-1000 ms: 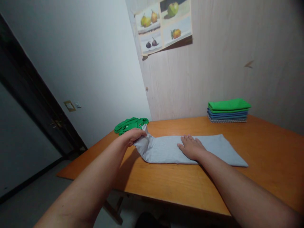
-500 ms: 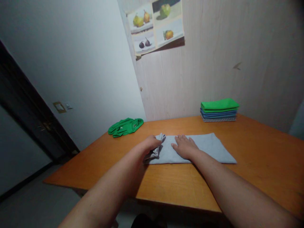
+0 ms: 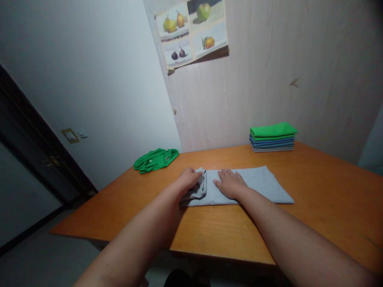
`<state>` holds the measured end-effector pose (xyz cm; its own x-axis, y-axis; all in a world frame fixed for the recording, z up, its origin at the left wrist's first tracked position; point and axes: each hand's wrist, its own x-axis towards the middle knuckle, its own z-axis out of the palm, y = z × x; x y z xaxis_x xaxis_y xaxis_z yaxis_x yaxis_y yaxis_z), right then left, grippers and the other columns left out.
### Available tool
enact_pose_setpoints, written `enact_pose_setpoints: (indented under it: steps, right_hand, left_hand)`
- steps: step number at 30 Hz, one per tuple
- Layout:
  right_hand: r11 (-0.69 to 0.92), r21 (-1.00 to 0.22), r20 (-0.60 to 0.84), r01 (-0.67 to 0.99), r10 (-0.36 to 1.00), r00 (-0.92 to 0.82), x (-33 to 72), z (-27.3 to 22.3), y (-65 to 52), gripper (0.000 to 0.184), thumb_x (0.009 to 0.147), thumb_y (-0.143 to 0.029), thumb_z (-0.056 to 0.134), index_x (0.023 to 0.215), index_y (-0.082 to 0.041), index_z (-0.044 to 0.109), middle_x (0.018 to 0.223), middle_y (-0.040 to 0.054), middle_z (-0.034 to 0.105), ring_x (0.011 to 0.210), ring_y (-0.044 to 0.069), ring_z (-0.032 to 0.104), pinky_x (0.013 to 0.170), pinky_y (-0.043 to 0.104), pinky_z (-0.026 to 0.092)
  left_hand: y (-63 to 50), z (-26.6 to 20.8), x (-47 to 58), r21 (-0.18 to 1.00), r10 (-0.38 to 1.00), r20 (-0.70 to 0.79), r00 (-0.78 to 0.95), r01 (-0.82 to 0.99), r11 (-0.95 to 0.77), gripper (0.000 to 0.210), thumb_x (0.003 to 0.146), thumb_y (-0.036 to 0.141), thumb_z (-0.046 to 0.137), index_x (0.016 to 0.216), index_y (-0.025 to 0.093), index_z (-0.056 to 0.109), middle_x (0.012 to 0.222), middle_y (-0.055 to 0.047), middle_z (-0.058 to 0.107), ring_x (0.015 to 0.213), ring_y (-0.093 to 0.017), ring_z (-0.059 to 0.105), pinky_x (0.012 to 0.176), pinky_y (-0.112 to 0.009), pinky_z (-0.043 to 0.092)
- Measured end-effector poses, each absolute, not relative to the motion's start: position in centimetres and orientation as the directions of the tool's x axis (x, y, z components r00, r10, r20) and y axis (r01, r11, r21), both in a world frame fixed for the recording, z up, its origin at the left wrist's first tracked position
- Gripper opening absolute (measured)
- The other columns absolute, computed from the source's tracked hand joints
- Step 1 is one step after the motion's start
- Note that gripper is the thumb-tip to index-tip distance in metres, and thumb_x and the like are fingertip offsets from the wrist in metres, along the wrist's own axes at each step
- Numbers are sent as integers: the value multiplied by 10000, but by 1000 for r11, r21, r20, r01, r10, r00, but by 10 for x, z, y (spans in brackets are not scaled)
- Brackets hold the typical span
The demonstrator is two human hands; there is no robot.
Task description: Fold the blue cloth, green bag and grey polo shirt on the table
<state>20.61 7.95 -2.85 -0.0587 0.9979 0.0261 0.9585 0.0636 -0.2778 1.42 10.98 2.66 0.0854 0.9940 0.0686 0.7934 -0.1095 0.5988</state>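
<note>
A light grey garment point(image 3: 260, 185), folded into a long flat strip, lies across the wooden table in front of me. My left hand point(image 3: 190, 179) pinches the bunched fabric at its left end, thumb on top; part of the cloth there is hidden behind the hand. Pressed flat on the middle of the strip is my right hand point(image 3: 229, 183), its fingers spread and nothing gripped. The right end of the garment lies smooth, with a slanted edge.
A crumpled green garment point(image 3: 157, 160) lies at the table's back left. Toward the back right stands a stack of folded cloths point(image 3: 272, 137), green over blue over checked. The table point(image 3: 215, 235) meets a wall bearing a fruit poster point(image 3: 193, 36).
My left hand has shifted the bunched left end slightly, and its edge now lies straighter. The right hand stays flat on the cloth. The whole view has moved a little.
</note>
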Motion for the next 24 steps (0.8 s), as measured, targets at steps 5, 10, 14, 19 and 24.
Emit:
enact_pose_setpoints:
  steps: [5,10,14,19,24]
  right_hand:
    - [60,-273,23,960,998,-56,206,-29,80,737,994,-568,249,1590,-136,283,1679,136,195,1551,300,95,1215,547,77]
    - [64,-260,26,963,998,-60,207,-29,80,745,997,-569,241,1590,-120,280,1678,138,192,1550,305,99,1214,548,84]
    - [63,-247,28,967,998,-57,206,-28,78,746,998,-566,244,1588,-112,284,1677,142,197,1547,308,117,1216,536,89]
    - [59,-245,24,968,998,-55,206,-27,77,756,996,-567,238,1590,-102,278,1676,137,199,1546,309,122,1218,535,86]
    - [52,-243,13,969,999,-51,206,-26,77,749,995,-567,235,1594,-119,276,1681,130,183,1551,299,103,1220,530,81]
  left_hand:
    - [123,32,4,558,962,272,36,808,-188,265,981,323,434,850,178,613,825,-70,703,753,-172,666,662,-255,471]
    - [118,15,-3,447,923,321,211,826,-344,266,972,304,456,1022,200,696,1127,-102,724,1106,-234,644,956,-338,465]
    - [102,-5,-2,259,880,200,430,844,-471,455,983,487,459,1327,231,607,1482,-111,550,1405,-294,444,1163,-479,307]
    - [92,-9,1,11,888,41,458,888,-459,696,1008,630,211,1559,228,349,1644,-122,304,1519,-345,235,1199,-600,179]
    - [92,-2,3,9,895,-13,446,895,-446,750,978,700,168,1603,292,238,1665,-96,256,1509,-394,231,1172,-658,177]
